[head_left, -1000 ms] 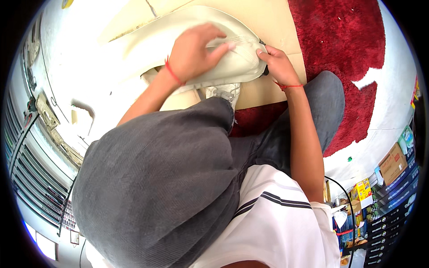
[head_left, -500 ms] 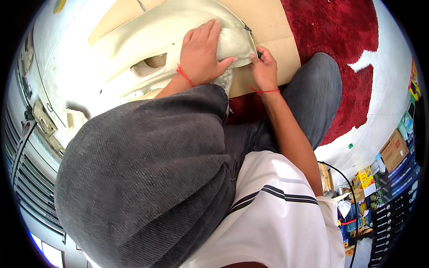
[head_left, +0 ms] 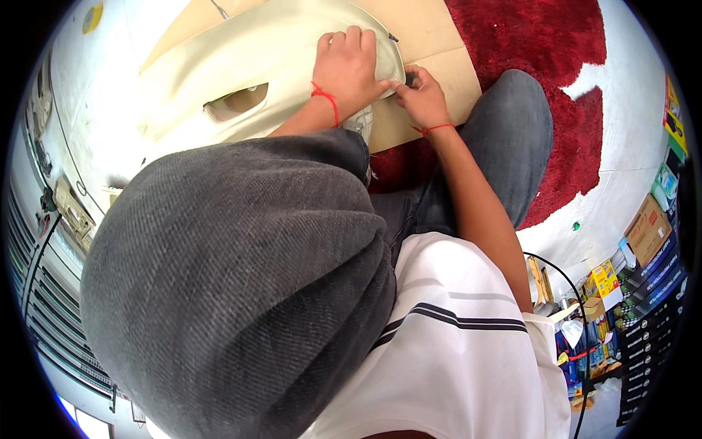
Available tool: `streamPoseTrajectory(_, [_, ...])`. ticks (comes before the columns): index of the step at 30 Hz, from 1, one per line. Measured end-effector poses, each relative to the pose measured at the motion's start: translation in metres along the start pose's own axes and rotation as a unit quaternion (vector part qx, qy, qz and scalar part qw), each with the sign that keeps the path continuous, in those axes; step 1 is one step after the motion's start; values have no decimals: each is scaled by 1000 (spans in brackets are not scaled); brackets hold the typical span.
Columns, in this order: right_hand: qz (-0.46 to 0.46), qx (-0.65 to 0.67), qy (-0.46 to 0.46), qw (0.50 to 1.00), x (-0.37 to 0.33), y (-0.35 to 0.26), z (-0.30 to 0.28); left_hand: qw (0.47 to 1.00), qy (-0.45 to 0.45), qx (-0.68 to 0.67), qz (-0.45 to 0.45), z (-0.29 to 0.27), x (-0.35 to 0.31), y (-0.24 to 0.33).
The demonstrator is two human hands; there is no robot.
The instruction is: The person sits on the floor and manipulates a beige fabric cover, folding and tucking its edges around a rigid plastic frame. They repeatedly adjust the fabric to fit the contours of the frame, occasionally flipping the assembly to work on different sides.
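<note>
A cream, leather-like car trim panel (head_left: 292,55) with an oblong opening lies in front of me, its rounded right end near my hands. My left hand (head_left: 347,69) rests on top of it, fingers lying on the surface and slightly bent, thumb stretched toward the right edge. At that edge, my right hand (head_left: 423,95) is closed in a pinch on the cream covering. Something small and dark shows beside the right fingers; I cannot make out what it is.
Flattened cardboard (head_left: 431,44) lies under the panel, beside a dark red carpet (head_left: 534,36). My bent knee (head_left: 512,139) is close to my right arm. A yellow tape roll (head_left: 92,18) lies far left. Boxes (head_left: 647,230) stand at the right, near a black cable (head_left: 567,278).
My left hand has shifted right along the panel, its fingers now more bent. The right hand has moved slightly up and left, closer to the left thumb. The whole view has shifted a little.
</note>
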State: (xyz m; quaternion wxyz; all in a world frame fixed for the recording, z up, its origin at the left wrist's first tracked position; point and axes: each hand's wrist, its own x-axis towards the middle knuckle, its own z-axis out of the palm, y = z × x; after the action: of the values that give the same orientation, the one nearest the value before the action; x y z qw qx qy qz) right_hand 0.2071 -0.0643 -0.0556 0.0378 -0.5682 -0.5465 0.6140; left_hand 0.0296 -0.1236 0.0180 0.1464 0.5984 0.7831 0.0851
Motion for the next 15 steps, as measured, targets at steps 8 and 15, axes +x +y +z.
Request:
streamPoseTrajectory(8, [53, 3, -45, 998, 14, -11, -7, 999, 5, 33, 37, 2, -4, 2])
streamPoseTrajectory(15, [63, 31, -58, 996, 15, -25, -2, 999, 45, -13, 24, -5, -17, -3])
